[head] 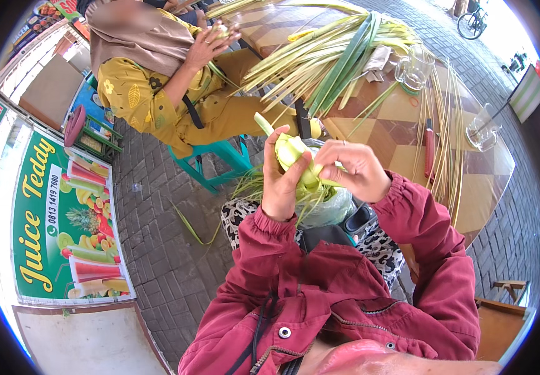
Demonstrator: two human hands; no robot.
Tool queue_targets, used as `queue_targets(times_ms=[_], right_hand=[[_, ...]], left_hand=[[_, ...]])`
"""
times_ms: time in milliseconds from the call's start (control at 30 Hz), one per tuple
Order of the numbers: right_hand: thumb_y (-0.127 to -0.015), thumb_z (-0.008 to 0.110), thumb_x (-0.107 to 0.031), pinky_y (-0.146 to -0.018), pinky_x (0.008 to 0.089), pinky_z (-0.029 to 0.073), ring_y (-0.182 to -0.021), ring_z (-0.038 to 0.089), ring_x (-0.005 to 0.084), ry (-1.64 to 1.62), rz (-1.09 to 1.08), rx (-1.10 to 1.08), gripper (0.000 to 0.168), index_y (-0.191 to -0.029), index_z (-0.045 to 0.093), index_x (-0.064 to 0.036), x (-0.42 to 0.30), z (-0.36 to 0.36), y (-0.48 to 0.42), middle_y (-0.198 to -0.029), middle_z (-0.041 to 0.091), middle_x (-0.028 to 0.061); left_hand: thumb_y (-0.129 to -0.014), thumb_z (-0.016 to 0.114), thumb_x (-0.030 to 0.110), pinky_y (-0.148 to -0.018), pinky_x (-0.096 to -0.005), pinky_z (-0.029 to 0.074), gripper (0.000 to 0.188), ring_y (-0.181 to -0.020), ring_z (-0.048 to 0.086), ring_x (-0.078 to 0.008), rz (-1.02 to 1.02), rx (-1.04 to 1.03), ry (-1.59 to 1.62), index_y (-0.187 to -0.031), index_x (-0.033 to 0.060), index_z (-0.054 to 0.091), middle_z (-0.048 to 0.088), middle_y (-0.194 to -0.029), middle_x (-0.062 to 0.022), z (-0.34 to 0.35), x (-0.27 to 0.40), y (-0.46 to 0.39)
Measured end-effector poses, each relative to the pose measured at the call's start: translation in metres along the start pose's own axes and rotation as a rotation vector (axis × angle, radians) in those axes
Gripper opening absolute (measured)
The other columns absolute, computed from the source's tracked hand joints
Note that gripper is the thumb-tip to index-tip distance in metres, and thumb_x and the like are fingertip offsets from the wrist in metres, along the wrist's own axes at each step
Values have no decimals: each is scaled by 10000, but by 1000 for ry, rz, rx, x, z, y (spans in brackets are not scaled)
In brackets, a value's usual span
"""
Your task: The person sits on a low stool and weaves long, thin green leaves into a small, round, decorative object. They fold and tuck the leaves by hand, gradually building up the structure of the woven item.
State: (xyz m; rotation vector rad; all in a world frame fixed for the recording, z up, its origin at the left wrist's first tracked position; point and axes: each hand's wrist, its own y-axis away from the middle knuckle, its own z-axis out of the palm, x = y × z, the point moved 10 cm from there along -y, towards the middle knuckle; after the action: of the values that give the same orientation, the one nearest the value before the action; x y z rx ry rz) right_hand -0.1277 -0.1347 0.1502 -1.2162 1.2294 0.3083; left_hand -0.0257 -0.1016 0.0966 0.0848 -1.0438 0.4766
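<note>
My left hand (281,180) holds a woven palm-leaf pouch (293,152), pale green, with a leaf strip sticking up past the fingers. Thumb and fingertips of my right hand (352,166) pinch a strip at the pouch's lower right side. Below both hands is a clear plastic bag (330,211) with leaf scraps in and around it. On the table (401,108) beyond lies a large bundle of palm-leaf strips (312,56), pale yellow-green with a few dark green ones. A red-handled cutter knife (428,150) rests right of my right hand, beside thin leaf ribs (448,140).
A glass mug (415,70) and a second glass mug (483,129) stand on the table, near a crumpled paper packet (378,60). Another person (157,84) sits at the left on a green plastic stool (209,159), handling leaf. A banner (73,220) stands far left.
</note>
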Motion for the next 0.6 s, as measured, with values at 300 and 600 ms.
queue_targets(times_ms=[300,600], right_hand=[[-771,641,-67,-684,274,413,-726,545,179,183,-28,-131,81,-808,585,-21,-26,11,-4,-795,577,87],[-656,621,-38,-695,317,382,-702,525,194,810,-7,-35,57,-703,622,-70,-18,4,4,-654,554,26]], left_hand=[[-746,589,-71,-700,-222,435,542,-800,506,-94,135,43,-81,-1213,86,366,490,-921,-20,0,13,-1],[-665,570,-154,-792,-237,422,736,-901,496,-110,43,-34,-65,-1308,77,297,454,-1039,-28,-4,3,1]])
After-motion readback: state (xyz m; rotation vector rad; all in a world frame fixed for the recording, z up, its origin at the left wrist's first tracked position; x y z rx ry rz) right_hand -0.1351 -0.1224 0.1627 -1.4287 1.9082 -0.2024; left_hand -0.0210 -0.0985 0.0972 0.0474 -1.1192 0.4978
